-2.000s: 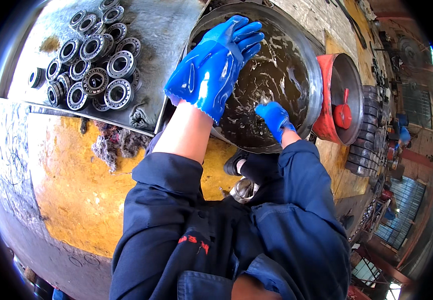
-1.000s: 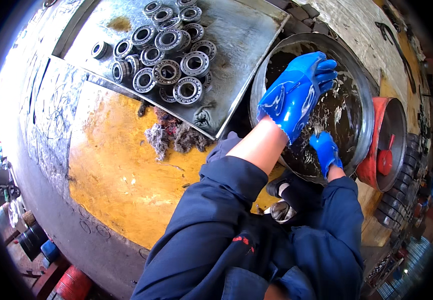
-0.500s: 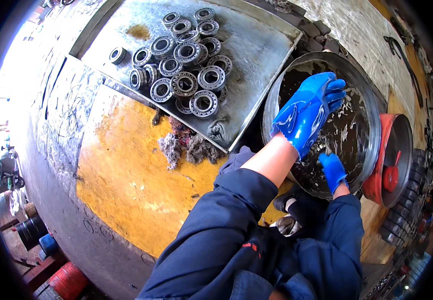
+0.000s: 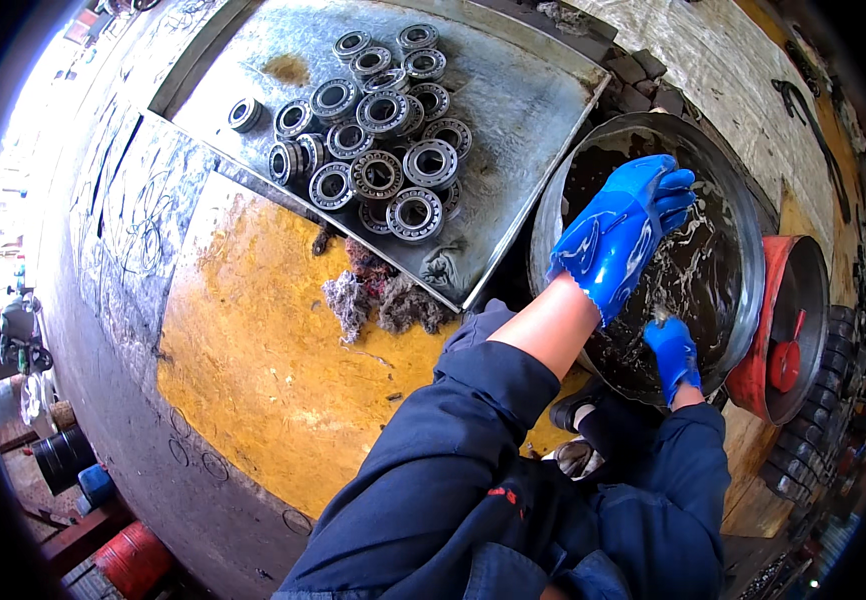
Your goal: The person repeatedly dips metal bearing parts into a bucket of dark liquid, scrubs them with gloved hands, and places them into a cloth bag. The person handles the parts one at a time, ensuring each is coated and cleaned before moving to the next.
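Yellow floor (image 4: pixel 253 360); two gloved hands (image 4: pixel 641 208) (image 4: pixel 673 352) over one round basin (image 4: pixel 750 275).

The gloves (image 4: pixel 618 240) are blue, the liquid (image 4: pixel 711 262) brown streaked with white, the basin (image 4: pixel 750 290) grey, the tub (image 4: pixel 753 372) red.

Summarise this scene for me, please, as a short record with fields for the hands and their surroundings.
Left hand: blue-gloved, above the metal basin; grip hidden
Right hand: blue-gloved, at the basin's near side; anything held is unclear
Basin contents: dark liquid with pale streaks
Metal tray: left of the basin, bearings heaped on it, one lying apart
Red container: right of the basin, red handled object inside
Fibrous clumps: on the yellow surface by the tray's near edge
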Tool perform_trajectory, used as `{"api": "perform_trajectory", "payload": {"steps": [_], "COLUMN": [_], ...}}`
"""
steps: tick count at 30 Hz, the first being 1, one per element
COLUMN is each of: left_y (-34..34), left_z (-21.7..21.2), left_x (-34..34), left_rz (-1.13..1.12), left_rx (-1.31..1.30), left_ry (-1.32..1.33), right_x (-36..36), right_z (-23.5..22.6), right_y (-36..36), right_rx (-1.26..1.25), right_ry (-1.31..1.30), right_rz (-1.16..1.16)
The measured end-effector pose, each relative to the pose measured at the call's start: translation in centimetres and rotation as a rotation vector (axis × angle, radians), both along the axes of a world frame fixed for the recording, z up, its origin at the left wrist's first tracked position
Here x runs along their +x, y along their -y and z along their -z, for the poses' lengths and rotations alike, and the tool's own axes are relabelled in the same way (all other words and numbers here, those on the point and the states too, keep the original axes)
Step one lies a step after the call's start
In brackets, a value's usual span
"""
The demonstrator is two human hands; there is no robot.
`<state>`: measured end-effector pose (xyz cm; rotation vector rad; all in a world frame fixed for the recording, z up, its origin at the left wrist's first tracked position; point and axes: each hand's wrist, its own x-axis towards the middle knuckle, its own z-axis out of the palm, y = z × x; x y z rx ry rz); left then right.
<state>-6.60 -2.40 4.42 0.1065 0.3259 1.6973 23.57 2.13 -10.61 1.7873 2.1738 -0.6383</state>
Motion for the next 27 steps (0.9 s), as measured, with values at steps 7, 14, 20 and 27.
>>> {"api": "perform_trajectory", "payload": {"steps": [7, 14, 20, 27], "left_y": [-0.4, 0.4, -1.5, -0.4], "left_z": [-0.6, -0.1, -0.3, 0.9], "left_x": [0.5, -0.4, 0.8, -0.6], "left_rz": [0.031, -0.009, 0.046, -0.006], "left_rx": [-0.052, -0.01, -0.046, -0.019], "left_ry": [-0.021, -0.019, -0.045, -0.052], "right_x": [0.9, -0.1, -0.1, -1.3], "right_z": [-2.0, -1.1, -2.5, -1.7], "right_y": [-0.8, 0.9, -0.4, 0.3], "right_rx": [0.0, -0.214, 0.254, -0.138], "right_ry": [0.126, -0.28, 0.129, -0.071], "right_rz": [-0.519, 0.241, -1.077, 0.086]}}
